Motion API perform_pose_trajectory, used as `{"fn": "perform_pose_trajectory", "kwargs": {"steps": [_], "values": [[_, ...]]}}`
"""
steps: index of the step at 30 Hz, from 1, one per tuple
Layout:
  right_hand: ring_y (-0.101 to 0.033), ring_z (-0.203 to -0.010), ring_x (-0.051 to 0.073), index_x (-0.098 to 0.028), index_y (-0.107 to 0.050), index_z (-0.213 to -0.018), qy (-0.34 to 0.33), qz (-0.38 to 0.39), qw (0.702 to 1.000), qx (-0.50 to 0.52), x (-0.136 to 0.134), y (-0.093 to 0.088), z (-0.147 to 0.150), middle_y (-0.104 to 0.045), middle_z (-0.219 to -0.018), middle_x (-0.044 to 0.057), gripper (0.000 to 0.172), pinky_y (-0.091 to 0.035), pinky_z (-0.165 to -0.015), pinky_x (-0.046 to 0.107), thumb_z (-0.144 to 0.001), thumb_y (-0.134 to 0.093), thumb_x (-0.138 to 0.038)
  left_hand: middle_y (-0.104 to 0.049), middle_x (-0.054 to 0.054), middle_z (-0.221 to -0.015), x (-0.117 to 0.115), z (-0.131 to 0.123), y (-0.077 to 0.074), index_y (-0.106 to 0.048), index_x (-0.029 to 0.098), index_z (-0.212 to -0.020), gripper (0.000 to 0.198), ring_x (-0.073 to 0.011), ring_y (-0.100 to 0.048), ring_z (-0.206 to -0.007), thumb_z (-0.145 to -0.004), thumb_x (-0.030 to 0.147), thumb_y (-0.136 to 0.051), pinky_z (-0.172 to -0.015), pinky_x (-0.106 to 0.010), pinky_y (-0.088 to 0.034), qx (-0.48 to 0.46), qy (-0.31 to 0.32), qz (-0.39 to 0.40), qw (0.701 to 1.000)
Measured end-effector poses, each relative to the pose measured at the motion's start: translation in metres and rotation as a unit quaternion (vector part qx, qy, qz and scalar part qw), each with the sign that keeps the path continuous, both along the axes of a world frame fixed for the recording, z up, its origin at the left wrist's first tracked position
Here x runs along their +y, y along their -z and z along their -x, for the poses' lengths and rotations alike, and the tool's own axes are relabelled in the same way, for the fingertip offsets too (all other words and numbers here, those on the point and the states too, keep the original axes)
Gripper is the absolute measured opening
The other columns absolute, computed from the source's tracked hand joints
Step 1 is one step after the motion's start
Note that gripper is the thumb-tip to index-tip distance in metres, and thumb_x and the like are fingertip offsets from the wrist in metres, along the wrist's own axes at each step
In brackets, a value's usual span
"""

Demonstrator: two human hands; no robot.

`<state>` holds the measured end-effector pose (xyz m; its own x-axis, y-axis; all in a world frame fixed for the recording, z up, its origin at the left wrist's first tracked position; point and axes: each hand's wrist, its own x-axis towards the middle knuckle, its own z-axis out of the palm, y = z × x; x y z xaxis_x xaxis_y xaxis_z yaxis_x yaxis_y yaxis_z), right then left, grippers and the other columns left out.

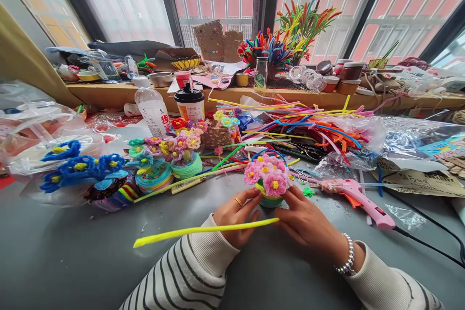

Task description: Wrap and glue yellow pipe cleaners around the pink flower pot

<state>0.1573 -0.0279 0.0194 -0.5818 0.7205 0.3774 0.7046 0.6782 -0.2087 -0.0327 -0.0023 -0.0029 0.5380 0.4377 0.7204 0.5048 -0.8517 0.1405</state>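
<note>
A small green pot point(271, 200) with pink pipe-cleaner flowers point(268, 174) stands on the grey table between my hands. My left hand point(238, 215), with a ring on one finger, pinches the pot's left side, where a bit of yellow shows. My right hand point(303, 218) has its forefinger and thumb at the pot's right side. A yellow pipe cleaner point(203, 230) runs from the fingers of my right hand leftwards, across the front of my left wrist. Its far end hangs free in the air. The pot's lower front is partly hidden by my fingers.
A pink glue gun point(363, 198) with a black cord lies at the right. Several finished flower pots point(154, 174) stand at the left, near a marker pen point(189, 184). Behind are loose pipe cleaners point(308, 123), a lidded cup point(189, 104) and a plastic bottle point(150, 109).
</note>
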Motion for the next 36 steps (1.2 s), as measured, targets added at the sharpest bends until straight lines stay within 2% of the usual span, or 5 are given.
{"fn": "perform_pose_trajectory", "kwargs": {"steps": [10,26,36], "values": [[-0.039,-0.084,0.018,-0.018,-0.051,-0.063,-0.002,-0.002,1.000,-0.004,-0.0015,-0.0027,0.0009,-0.046,-0.087,0.007,0.019,-0.038,-0.068,0.031,-0.078,-0.041,-0.025,-0.058,-0.013,-0.097,-0.0005,-0.0023,-0.0028,-0.050,0.009,-0.102,0.031,-0.0177,-0.054,-0.094,-0.072,0.010,-0.044,-0.078,-0.028,-0.051,-0.010,0.001,-0.004,1.000],[-0.039,-0.087,0.019,-0.019,-0.052,-0.065,-0.003,-0.008,1.000,-0.012,-0.0012,-0.0012,0.0009,-0.047,-0.089,0.007,0.017,-0.038,-0.071,0.031,-0.077,-0.042,-0.025,-0.055,-0.012,-0.101,0.0008,-0.0016,-0.0008,-0.046,0.010,-0.107,0.036,-0.0182,-0.051,-0.098,-0.072,0.006,-0.042,-0.079,-0.030,-0.051,0.002,0.008,-0.010,1.000],[-0.039,-0.082,0.018,-0.019,-0.053,-0.067,0.018,-0.007,1.000,-0.013,-0.0040,-0.0002,-0.0011,-0.046,-0.091,0.008,0.016,-0.039,-0.067,0.031,-0.077,-0.041,-0.024,-0.056,-0.012,-0.100,0.0027,-0.0006,-0.0024,-0.048,0.009,-0.104,0.034,-0.0168,-0.052,-0.097,-0.072,0.003,-0.042,-0.079,-0.026,-0.051,-0.008,0.007,-0.037,0.999]]}}
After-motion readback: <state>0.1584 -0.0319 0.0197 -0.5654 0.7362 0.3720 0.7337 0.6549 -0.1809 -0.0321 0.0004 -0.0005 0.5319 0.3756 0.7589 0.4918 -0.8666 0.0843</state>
